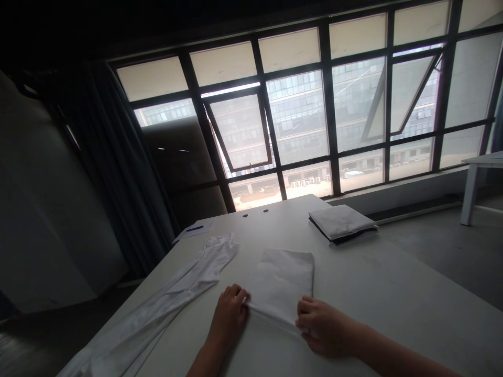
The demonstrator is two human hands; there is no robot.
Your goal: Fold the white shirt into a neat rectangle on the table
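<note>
"When I checked the head feed, the folded white cloth (281, 283) lay on the table (377, 298), straight ahead of me."

"What were the hands doing?"

"They were apart, one at each side of that cloth's near edge. The left hand (229, 320) and the right hand (326, 327) each pinched the rolled fold, so I judged the fold itself was in hand."

"What lay around it?"

"Just left of the cloth ran a long white garment (188, 283). Beyond it sat a folded white stack (341, 221); further left, a blue pen (195, 228) lay on a sheet of paper (206, 229)."

"And the room?"

"Past the cloth stood a wide window (298, 120), with a dark curtain (118, 167) to the left, and a small white table (469, 191) on a grey floor (440, 262) to the right."
</note>
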